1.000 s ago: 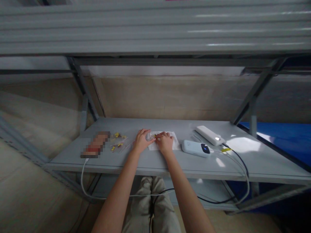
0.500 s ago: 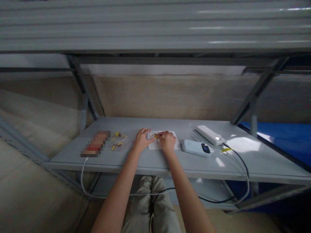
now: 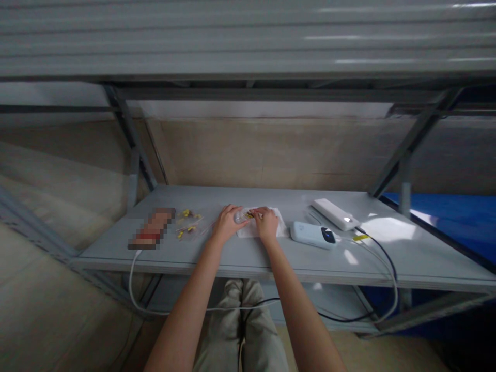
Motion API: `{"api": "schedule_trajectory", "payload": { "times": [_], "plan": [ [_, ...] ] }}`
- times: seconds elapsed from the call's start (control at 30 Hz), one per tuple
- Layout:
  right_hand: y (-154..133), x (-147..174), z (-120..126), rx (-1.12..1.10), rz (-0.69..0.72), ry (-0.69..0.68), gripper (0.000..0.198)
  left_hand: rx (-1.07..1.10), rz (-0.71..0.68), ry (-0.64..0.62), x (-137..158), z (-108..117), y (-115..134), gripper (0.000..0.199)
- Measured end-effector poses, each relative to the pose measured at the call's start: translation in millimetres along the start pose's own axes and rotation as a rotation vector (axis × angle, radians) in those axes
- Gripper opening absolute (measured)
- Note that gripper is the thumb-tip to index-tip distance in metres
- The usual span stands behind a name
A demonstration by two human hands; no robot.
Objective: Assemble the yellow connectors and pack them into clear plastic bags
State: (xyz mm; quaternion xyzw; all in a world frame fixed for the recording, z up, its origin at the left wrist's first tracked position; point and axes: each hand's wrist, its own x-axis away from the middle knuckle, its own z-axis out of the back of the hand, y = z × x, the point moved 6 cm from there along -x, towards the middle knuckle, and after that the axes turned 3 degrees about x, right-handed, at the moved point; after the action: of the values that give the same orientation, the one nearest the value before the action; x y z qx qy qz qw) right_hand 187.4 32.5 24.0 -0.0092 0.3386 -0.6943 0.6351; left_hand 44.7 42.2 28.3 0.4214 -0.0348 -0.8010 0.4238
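Preferably, the left hand (image 3: 226, 223), thumb and fingers apart, should steady the plastic (image 3: 240, 215) while the right hand (image 3: 267, 223), grip impossible to tell, treats the yellow pieces (image 3: 250, 215) lightly.

No text is legible, even on the dark display (image 3: 328, 235) of the pale-blue device (image 3: 307, 233).

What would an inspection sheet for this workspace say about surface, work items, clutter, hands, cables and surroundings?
Surface: grey board, shiny at right.
Work items: yellow-and-dark pieces, clear plastic, white sheet beneath; more yellow pieces at left.
Clutter: white device, pale-blue device, pixelated item.
Hands: left hand by the plastic; right hand, fingers at the pieces; grip unclear.
Cables: white cable and black cable, hanging below the board.
Surroundings: metal frame, beige wall, blue surface at right.
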Motion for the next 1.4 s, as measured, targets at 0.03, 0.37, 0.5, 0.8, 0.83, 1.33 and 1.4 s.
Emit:
{"api": "schedule_trajectory", "payload": {
  "times": [0.03,0.37,0.5,0.8,0.83,1.33,1.4],
  "plan": [
    [2.2,0.7,1.9,0.056,-0.027,0.032,0.028,-0.001,0.005,0.007,-0.1,0.7,-0.2,0.043],
    [0.8,2.4,-4.7,0.288,0.045,0.013,0.018,-0.01,0.002,0.005,0.5,1.3,1.1,0.041],
    [3.7,1.4,0.8,0.248,-0.01,0.024,0.022,-0.021,0.002,-0.002,-0.1,-0.6,-0.3,0.042],
    [-7.9,0.0,-0.3,-0.043,0.087,-0.013,0.031,0.005,0.013,0.013,0.0,-0.5,-2.9,0.042],
    [-5.0,0.1,1.8,-0.014,0.053,0.025,0.031,0.006,0.016,0.014,0.1,-0.2,-3.1,0.043],
    [-0.1,-4.5,-8.3,-0.066,0.068,0.002,0.022,0.011,0.031,0.004,-0.8,-0.9,-4.4,0.045],
    [-4.5,-7.2,-15.8,-0.276,0.148,-0.053,0.026,0.021,0.034,-0.005,-1.0,-1.3,-4.9,0.047]
  ]
}}
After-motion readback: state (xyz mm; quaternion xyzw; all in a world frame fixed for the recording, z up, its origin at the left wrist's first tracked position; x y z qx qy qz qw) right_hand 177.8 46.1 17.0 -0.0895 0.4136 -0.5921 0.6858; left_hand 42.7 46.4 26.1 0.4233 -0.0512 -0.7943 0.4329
